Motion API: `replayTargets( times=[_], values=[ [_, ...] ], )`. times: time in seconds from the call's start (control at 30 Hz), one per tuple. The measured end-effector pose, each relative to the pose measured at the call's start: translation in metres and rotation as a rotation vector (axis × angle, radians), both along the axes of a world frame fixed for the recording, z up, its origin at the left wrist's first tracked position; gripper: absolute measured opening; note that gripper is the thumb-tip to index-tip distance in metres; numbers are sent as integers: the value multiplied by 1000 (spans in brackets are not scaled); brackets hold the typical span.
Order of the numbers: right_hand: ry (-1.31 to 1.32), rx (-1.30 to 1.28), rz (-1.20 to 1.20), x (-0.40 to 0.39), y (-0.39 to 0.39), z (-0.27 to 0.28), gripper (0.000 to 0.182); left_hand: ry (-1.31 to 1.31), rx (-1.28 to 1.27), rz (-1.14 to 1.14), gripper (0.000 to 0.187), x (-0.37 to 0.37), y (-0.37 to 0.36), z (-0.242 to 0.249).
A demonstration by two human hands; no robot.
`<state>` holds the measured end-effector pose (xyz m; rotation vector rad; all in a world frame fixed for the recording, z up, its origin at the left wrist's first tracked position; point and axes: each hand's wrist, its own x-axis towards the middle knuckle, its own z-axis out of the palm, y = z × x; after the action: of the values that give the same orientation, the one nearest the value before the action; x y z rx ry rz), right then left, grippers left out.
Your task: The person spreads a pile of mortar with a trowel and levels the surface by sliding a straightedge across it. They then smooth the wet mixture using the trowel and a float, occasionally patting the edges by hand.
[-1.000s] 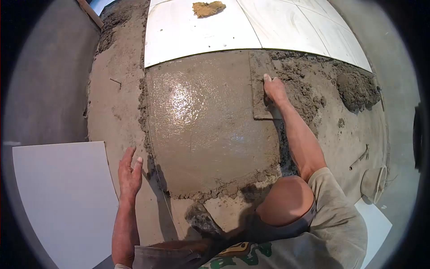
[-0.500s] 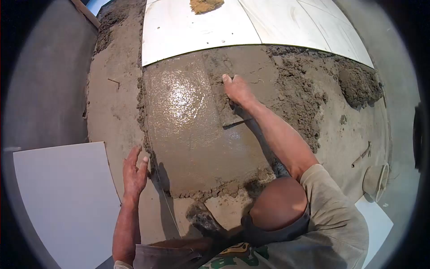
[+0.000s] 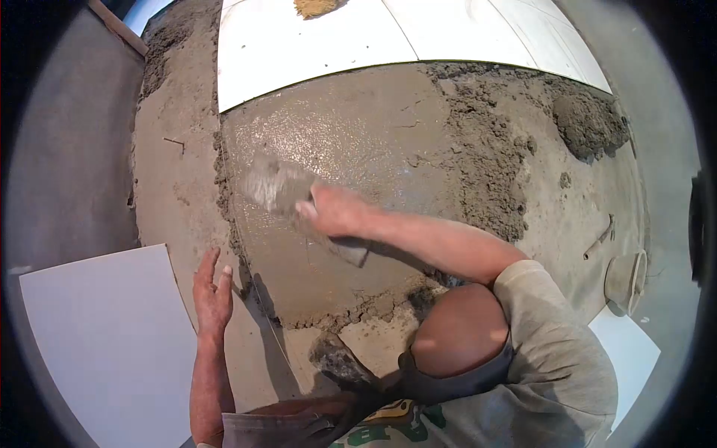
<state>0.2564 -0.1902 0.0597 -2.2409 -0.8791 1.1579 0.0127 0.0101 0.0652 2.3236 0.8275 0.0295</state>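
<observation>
My right hand (image 3: 336, 212) is wrapped round the handle of a flat trowel (image 3: 280, 187), which lies slantwise over the wet mortar bed (image 3: 299, 280) and is blurred by motion. The mortar is smooth and shiny around the trowel and rough and crumbly on its right side. Beside the bed's left edge, my left hand (image 3: 213, 293) hovers with its fingers apart and holds nothing. A thin string (image 3: 272, 328) runs along that edge.
Large white tiles (image 3: 314, 37) border the bed at the top. Another white tile (image 3: 104, 336) lies at lower left. A mortar heap (image 3: 590, 127), a dirty container (image 3: 625, 284) and a short rod (image 3: 599, 237) are at right. A wire (image 3: 175, 142) sticks up at left.
My right hand has swept the trowel left and toward me, from the bed's upper right to its middle. The mortar at upper right looks smoother. My left hand stays open, shifted slightly.
</observation>
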Motion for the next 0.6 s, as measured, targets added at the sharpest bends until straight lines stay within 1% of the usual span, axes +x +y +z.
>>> replayTargets(
  times=[0.07,0.1,0.17,0.2,0.23,0.27,0.3,0.33,0.37,0.4,0.47,0.5,0.57,0.6],
  values=[
    [-10,-26,130,-28,-30,0,58,27,21,30,44,2,1,3],
    [-1,-25,195,-36,-50,-1,58,-26,8,30,44,0,6,-1],
    [69,-135,275,-38,-88,15,56,-80,-20,49,44,1,6,-4],
    [50,-172,250,-32,-107,28,56,-75,-23,51,44,5,5,-1],
    [38,-208,225,-24,-127,36,56,-57,45,9,43,8,4,3],
    [-47,-154,126,-15,-148,32,57,-29,111,-32,43,10,3,6],
    [-123,-107,35,0,-169,25,58,-25,139,-50,44,11,1,6],
    [-311,-48,-13,19,-191,-4,59,-21,108,-43,44,16,-3,10],
    [-344,-65,-29,42,-186,35,59,-23,78,-35,45,21,-9,14],
    [-376,38,-371,68,-201,6,58,2,68,-25,45,24,-14,15],
    [-247,-56,-499,105,-206,10,60,-49,57,-61,45,36,-22,17],
    [-236,-60,-498,110,-210,1,60,-38,55,-62,45,40,-29,20],
    [-170,-86,-469,113,-213,-19,62,-138,-39,-60,44,52,-42,27],
    [-316,-80,-313,102,-221,-28,63,-138,-34,-66,44,55,-45,28]
  ],
)
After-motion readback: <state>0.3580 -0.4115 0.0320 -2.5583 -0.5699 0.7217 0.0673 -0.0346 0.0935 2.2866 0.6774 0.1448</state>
